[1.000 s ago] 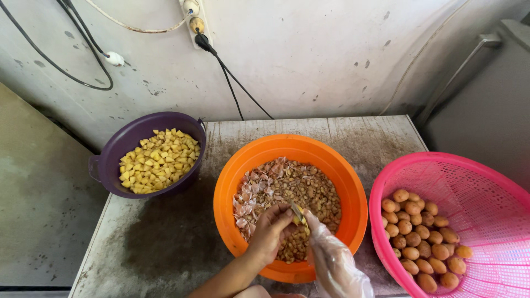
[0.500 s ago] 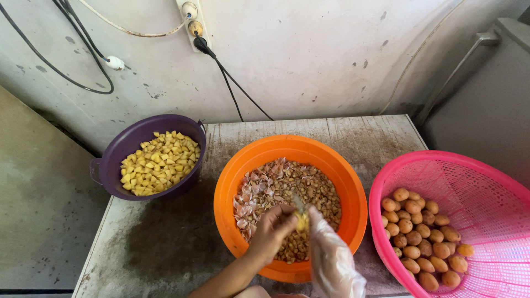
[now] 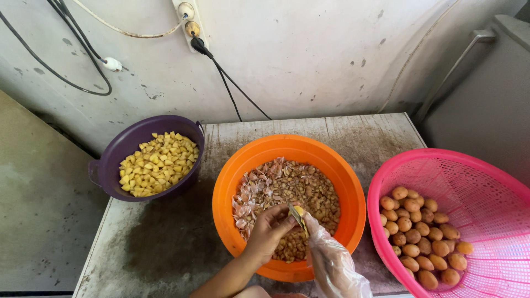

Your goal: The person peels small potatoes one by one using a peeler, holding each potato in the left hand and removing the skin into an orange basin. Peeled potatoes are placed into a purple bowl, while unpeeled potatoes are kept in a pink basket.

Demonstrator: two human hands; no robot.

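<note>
Both hands meet over the orange bowl (image 3: pixel 232 165), which is full of pinkish-brown peels and scraps. My bare left hand (image 3: pixel 266 230) grips a small knife (image 3: pixel 294 216), its blade pointing up and to the right. My right hand (image 3: pixel 330 260), in a clear plastic glove, pinches a small yellow fruit piece (image 3: pixel 300 210) against the blade. Just right of the hands stands a pink basket (image 3: pixel 469 176) with several whole brown fruits (image 3: pixel 422 237). To the left, a purple bowl (image 3: pixel 113 152) holds yellow cut pieces (image 3: pixel 159 163).
The three containers stand on a worn, stained table (image 3: pixel 160 243) against a grey wall. A power strip (image 3: pixel 189 19) with black and white cables hangs on the wall above. A grey box-like unit (image 3: pixel 491 94) stands at the right.
The hands stayed over the near side of the orange bowl. The gloved right hand shifted slightly and the yellow piece at the blade shows more plainly now.
</note>
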